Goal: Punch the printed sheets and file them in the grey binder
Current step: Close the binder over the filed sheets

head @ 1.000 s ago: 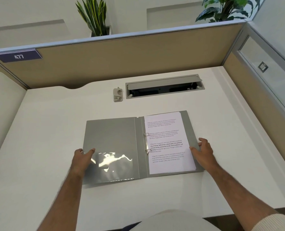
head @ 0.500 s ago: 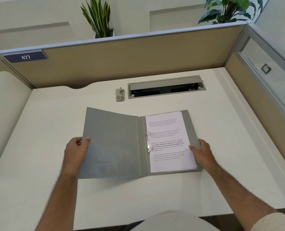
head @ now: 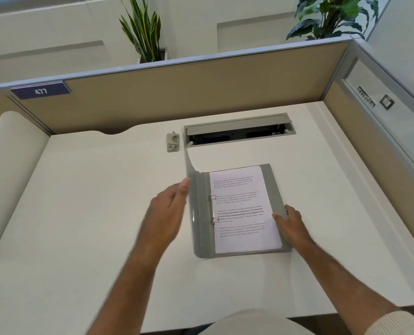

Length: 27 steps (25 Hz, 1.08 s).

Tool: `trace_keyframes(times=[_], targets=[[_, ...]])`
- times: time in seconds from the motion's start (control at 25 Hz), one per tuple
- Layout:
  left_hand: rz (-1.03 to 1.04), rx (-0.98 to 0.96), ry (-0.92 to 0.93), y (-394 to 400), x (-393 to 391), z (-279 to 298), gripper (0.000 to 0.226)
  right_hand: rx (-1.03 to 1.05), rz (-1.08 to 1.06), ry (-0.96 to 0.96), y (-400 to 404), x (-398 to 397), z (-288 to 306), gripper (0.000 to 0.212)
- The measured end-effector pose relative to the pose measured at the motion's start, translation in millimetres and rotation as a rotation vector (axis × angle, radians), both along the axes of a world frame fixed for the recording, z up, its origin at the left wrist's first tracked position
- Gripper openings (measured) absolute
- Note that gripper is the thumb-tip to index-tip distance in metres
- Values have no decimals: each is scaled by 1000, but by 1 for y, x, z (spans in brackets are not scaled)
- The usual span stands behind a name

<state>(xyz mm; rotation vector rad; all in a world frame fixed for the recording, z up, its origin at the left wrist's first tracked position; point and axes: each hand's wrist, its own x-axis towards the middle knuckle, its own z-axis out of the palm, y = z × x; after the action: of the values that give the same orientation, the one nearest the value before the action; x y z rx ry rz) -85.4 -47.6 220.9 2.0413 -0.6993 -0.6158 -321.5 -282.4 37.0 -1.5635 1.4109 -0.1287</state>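
Office cubicle: partition, numbered plate

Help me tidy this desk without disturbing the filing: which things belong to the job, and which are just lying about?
In the job:
grey binder
printed sheets on its rings
left hand at the front cover
right hand on the sheets' edge

Lying about:
small grey clip
cable tray

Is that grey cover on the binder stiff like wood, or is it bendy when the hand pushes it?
Probably bendy: the front cover stands on edge against the left hand, and its top corner curves over instead of staying straight. It also looks thin, so likely light. The printed sheets probably stay put, threaded on the rings.
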Motion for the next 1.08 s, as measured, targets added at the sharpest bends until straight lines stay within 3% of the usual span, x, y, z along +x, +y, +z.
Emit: trace_keyframes(times=[0.12,0.28,0.4,0.56,0.68,0.8,0.92,1.08], targets=[[-234,57,17,-24,-44,-12,80,47,18,-75,-7,-3,-6,75],[-504,264,-153,-46,-95,-48,85,115,-42,-142,-16,-7,-1,59],[-636,447,-302,-55,-111,-84,97,225,-101,-223,-25,-11,1,66],[-802,606,-474,-58,-117,-126,83,332,-206,-301,-31,-16,4,50],[-824,589,-442,-61,-114,-142,76,244,-44,-234,-33,-20,-1,51],[-845,514,-523,-56,-105,-161,71,207,-17,-266,-30,-22,1,33],[-811,398,-548,-47,-96,-179,70,206,23,-268,-31,-25,-4,32],[-478,308,-466,-44,-86,-180,78,199,39,-271,-36,-28,-7,33]])
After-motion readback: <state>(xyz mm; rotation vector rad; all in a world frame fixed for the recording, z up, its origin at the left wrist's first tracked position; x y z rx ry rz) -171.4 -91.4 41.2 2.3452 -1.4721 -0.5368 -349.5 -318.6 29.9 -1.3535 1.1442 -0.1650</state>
